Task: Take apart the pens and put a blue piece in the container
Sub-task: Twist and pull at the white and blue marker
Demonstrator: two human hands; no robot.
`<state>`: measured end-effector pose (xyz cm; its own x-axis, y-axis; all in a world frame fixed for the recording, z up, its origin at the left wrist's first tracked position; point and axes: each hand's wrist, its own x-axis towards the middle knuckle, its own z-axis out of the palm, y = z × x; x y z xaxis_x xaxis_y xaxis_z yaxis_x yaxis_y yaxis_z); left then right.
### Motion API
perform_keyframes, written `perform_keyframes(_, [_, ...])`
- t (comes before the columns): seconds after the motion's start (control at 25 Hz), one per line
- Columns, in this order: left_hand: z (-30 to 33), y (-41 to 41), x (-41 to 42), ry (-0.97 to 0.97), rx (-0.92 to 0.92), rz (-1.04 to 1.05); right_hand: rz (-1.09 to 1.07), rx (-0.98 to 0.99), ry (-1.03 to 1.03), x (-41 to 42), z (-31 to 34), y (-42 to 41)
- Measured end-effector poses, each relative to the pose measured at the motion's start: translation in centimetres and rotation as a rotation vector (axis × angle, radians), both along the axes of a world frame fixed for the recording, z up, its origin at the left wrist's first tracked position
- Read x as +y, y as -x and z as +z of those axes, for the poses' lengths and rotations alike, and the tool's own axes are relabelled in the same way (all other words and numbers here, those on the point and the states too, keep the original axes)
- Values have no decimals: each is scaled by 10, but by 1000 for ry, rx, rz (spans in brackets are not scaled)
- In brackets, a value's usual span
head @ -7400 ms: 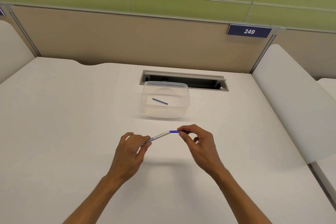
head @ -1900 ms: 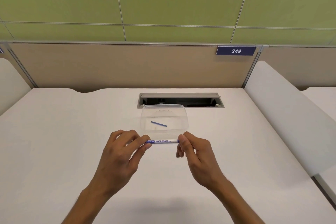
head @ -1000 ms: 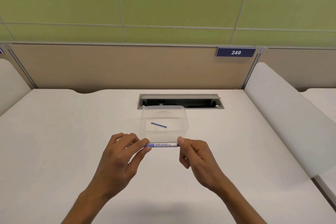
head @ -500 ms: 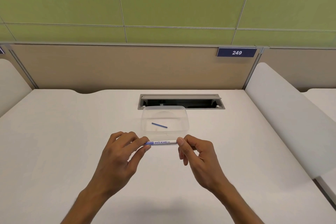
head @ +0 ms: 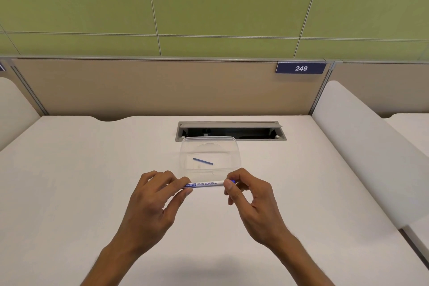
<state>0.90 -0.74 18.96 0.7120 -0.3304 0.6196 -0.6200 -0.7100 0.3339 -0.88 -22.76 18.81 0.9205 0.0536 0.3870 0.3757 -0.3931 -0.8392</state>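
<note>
A white whiteboard marker pen with blue lettering is held level above the desk, just in front of the container. My left hand pinches its left end. My right hand pinches its right end, where a bit of blue shows between thumb and forefinger. The clear plastic container stands behind the pen, and a thin blue stick lies slanted on its bottom.
An open grey cable slot is set into the white desk right behind the container. A tan partition with a "249" label closes the back. White side dividers stand at right and left.
The pen stays held between both hands in nearly the same spot. My right fingers have shifted on the pen's right end, and a small blue part now shows there.
</note>
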Motion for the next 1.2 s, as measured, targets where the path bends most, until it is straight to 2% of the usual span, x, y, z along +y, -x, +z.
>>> perform_keyframes(0.28, [-3, 1, 0, -20, -21, -4, 72, 127, -104, 1, 3, 1])
perform_keyframes(0.88, [-3, -4, 2, 27, -21, -16, -64, -169, 341, -7, -1, 1])
perform_keyframes(0.96, [-4, -4, 1, 34, -35, -25, -47, -134, 279, -3, -2, 3])
perform_keyframes(1.12, [-4, -4, 0, -8, -61, -18, 21, 206, -171, 9, 0, -1])
perform_keyframes(1.2, [-5, -4, 0, -30, -53, -9, 18, 207, -207, 8, -1, -1])
